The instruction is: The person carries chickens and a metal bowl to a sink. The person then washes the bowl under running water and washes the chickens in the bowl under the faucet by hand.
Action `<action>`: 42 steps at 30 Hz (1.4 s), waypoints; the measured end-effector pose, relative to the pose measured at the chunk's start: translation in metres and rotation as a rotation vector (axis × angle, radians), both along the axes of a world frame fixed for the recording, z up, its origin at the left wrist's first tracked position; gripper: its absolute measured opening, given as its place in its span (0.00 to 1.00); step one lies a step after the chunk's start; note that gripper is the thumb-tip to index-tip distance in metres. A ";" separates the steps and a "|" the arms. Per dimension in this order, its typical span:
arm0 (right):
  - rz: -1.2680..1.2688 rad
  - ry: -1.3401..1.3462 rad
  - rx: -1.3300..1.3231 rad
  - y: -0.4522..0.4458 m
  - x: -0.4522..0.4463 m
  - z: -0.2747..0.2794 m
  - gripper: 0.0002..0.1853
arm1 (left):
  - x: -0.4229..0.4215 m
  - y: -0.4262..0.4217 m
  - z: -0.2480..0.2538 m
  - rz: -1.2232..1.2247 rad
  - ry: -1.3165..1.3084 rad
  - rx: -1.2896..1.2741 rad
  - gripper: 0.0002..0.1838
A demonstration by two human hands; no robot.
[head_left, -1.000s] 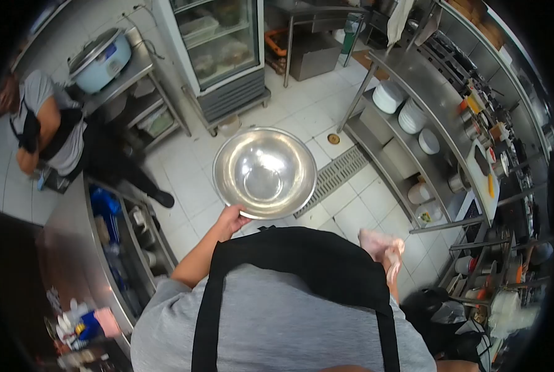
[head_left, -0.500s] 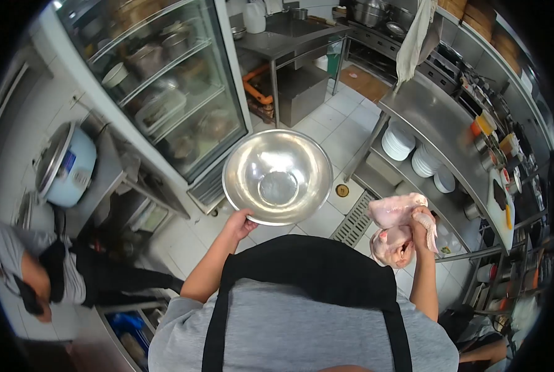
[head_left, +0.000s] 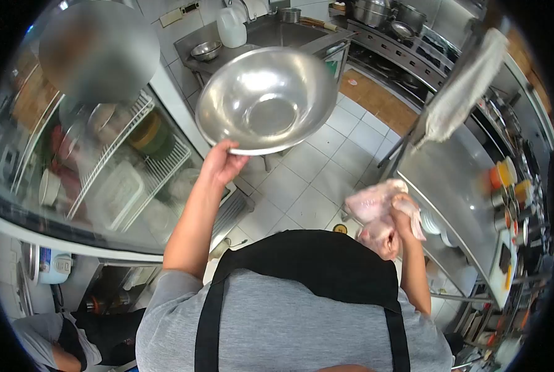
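My left hand [head_left: 225,165] grips the near rim of a large stainless steel mixing bowl [head_left: 215,118], its thumb over the edge. The bowl is held out in front, tilted so that its bare inside faces me. On the right, my right hand [head_left: 403,218] is closed around raw poultry, probably a whole chicken [head_left: 370,201], with pale pink skin. Part of the bird is hidden behind my fingers, and a flap of skin or a wing hangs over them. Bowl and chicken are well apart.
A glass-fronted refrigerator [head_left: 125,204] stands close on the left. Ahead are a steel sink counter [head_left: 289,37] and a stove [head_left: 407,53]. To the right runs a steel table [head_left: 441,170] with a hanging cloth [head_left: 466,87]. Another person [head_left: 60,341] is at lower left.
The bowl has risen and moved farther forward with my left hand. My right hand and the chicken have shifted slightly left and up. The view has turned, bringing the refrigerator closer.
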State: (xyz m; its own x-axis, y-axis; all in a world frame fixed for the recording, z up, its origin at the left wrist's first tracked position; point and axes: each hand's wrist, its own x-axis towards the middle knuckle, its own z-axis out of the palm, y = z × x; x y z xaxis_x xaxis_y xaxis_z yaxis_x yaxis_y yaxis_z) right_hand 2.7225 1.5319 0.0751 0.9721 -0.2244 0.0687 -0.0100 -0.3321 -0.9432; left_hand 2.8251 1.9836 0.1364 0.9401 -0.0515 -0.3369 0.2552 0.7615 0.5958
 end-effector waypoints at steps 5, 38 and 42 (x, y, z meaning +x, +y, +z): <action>0.183 -0.074 0.106 0.057 0.207 0.043 0.04 | 0.147 -0.010 0.055 -0.042 -0.158 -0.036 0.16; 2.090 -0.228 -0.429 0.318 0.876 -0.047 0.41 | 0.381 -0.137 -0.027 1.550 0.194 0.172 0.12; 2.086 -0.167 -0.235 0.282 0.923 -0.033 0.17 | 0.373 -0.180 -0.043 1.477 0.171 0.199 0.16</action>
State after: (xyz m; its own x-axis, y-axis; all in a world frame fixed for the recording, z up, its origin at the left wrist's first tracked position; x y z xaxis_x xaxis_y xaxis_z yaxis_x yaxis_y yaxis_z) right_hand 3.6455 1.8138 0.0421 -0.3055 0.9520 0.0188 0.5053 0.1788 -0.8442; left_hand 3.1979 1.8036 0.0937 0.0522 0.9416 -0.3325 -0.5748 0.3007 0.7611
